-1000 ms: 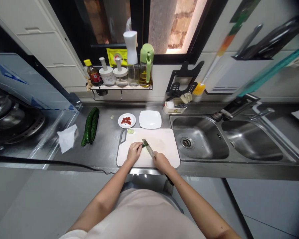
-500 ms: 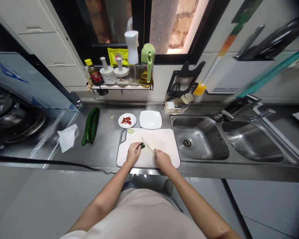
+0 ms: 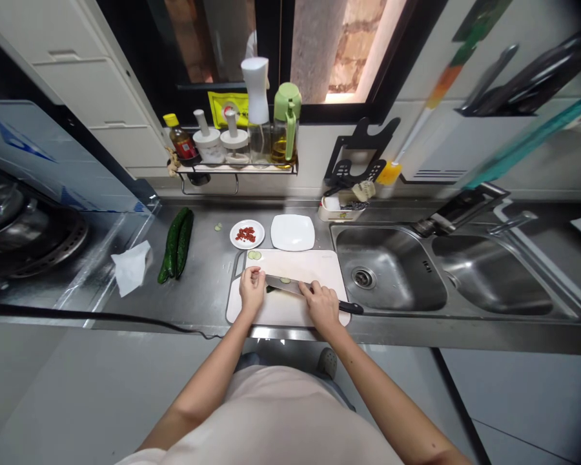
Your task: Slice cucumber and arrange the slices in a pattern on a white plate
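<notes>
In the head view, my right hand [image 3: 322, 307] grips a kitchen knife [image 3: 297, 286] where blade meets black handle. The blade lies nearly level over a white cutting board [image 3: 295, 314], with a pale cucumber slice [image 3: 285, 280] on its flat side. At the knife's tip, my left hand [image 3: 252, 292] has thumb and fingers drawn together; what they hold is hidden. A dark green piece of cucumber [image 3: 270, 289] shows partly from under the blade. More cucumber slices [image 3: 254, 256] rest at the board's upper left corner.
Behind the board stand a plate of chopped red pieces [image 3: 246, 245] and a white plate [image 3: 293, 232]. Two whole cucumbers [image 3: 176, 245] and a crumpled paper towel [image 3: 132, 268] lie left. A double sink [image 3: 392, 268] is on the right, a seasoning rack [image 3: 237, 169] above.
The knife has turned from pointing up and away to lying crosswise, tip leftward, with a slice on its blade. My left hand has left the cucumber piece, moving slightly left and up.
</notes>
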Tool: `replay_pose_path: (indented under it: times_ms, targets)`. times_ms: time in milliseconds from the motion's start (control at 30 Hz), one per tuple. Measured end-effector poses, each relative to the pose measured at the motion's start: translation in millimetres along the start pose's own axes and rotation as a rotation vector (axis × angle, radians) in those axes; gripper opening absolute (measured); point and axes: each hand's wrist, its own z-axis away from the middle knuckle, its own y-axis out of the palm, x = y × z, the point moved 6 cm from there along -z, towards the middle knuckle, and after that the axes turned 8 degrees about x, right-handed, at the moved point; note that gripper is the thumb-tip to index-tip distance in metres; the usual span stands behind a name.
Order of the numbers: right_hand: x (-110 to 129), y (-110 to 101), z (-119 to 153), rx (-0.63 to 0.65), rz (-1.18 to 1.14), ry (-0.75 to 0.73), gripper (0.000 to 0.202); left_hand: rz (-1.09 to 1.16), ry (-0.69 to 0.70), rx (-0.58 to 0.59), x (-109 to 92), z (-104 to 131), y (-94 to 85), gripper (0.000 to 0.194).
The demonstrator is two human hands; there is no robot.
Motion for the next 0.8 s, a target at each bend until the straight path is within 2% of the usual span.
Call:
replay_pose_path:
  times_ms: [100, 200, 333, 433, 600, 800]
  targets:
    - [0, -3, 2, -0.081, -0.024, -0.029, 0.041, -0.151, 0.141, 0.17, -24, -4, 4.6, 0.019]
    - [0, -6, 3, -0.161, -0.036, -0.051, 0.039, -0.286, 0.202, 0.344, -43, 0, 13.2, 0.023]
    - [-1, -11, 6, -0.252, -0.018, -0.067, 0.037, -0.4, 0.154, 0.398, -55, 4, 18.2, 0.04]
    - [0, -13, 7, -0.298, -0.003, -0.082, 0.037, -0.413, 0.05, 0.463, -51, 2, 22.6, 0.043]
    - [2, -15, 11, -0.336, 0.01, -0.105, 0.035, -0.381, -0.098, 0.552, -36, -6, 25.3, 0.036]
    - [5, -17, 15, -0.342, 0.006, -0.123, 0.034, -0.169, -0.176, 0.598, -16, -14, 32.1, 0.028]
